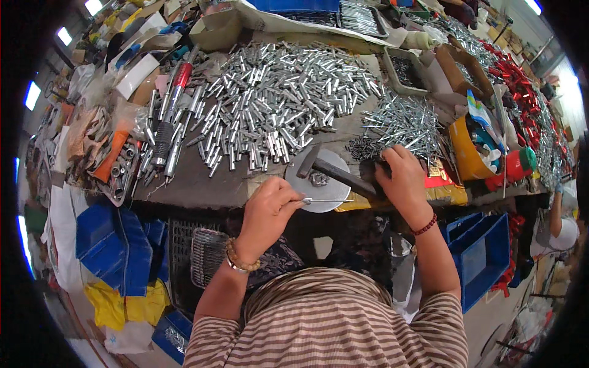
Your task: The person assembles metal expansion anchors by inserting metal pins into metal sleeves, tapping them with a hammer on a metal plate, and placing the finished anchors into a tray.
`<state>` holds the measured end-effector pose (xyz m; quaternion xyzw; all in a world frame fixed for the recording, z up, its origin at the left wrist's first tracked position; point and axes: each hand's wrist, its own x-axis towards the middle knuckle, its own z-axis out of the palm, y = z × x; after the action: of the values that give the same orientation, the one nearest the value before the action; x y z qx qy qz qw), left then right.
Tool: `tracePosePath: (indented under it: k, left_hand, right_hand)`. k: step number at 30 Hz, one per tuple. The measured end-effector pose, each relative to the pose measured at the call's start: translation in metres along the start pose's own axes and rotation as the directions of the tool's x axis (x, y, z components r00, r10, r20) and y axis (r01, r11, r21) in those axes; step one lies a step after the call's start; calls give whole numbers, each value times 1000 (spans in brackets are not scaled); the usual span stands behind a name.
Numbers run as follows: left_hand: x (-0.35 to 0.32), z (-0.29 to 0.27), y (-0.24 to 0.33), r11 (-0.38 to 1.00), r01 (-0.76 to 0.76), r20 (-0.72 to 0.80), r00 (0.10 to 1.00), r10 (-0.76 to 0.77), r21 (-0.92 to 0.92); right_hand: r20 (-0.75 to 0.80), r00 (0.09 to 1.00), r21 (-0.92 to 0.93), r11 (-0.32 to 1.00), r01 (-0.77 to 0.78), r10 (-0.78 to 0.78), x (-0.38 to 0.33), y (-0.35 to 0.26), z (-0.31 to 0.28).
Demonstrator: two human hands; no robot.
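Note:
My left hand (270, 208) pinches a thin metal rod (328, 200) between thumb and fingers; its narrow end points right across the front of a round grey metal disc (336, 161). A hammer (340, 176) lies over the disc, head at the left, dark handle slanting toward my right hand (404, 184). That hand is closed, with fingertips beside a pile of small dark pins (363, 147); whatever is between them is too small to make out. Just beyond lies a heap of slim silver rods (408, 126).
A broad heap of short silver tubes (276, 92) covers the table's middle. Left are a red-and-black tool (172, 113) and an orange-handled tool (113, 156). On the right stand a yellow container (469, 150) and a tray of dark parts (405, 70). Blue bins (481, 257) sit below the edge.

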<state>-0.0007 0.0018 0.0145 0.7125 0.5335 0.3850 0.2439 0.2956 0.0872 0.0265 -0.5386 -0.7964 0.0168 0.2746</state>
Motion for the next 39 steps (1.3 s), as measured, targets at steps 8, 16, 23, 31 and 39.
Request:
tracePosePath:
  k: [8,16,23,31,39]
  left_hand:
    - [-1,-2,-1,1000,-17,-16,1000,18,25]
    - [0,-1,-2,997,-36,-14,999,37,67]
    - [-2,-1,-2,997,-34,-12,999,35,71]
    - [0,-2,-1,998,-50,-10,999,51,46]
    - [-1,2,-3,999,-33,-45,998,34,27]
  right_hand:
    - [34,992,360,927,104,-124,-4,-58,7]
    - [97,953,444,869,217,-288,-13,-87,24]
    - [147,936,427,874,232,-320,-9,-88,21]
    - [192,889,367,870,328,-416,4,-97,15]
    - [83,900,239,885,399,-428,-12,-96,28]
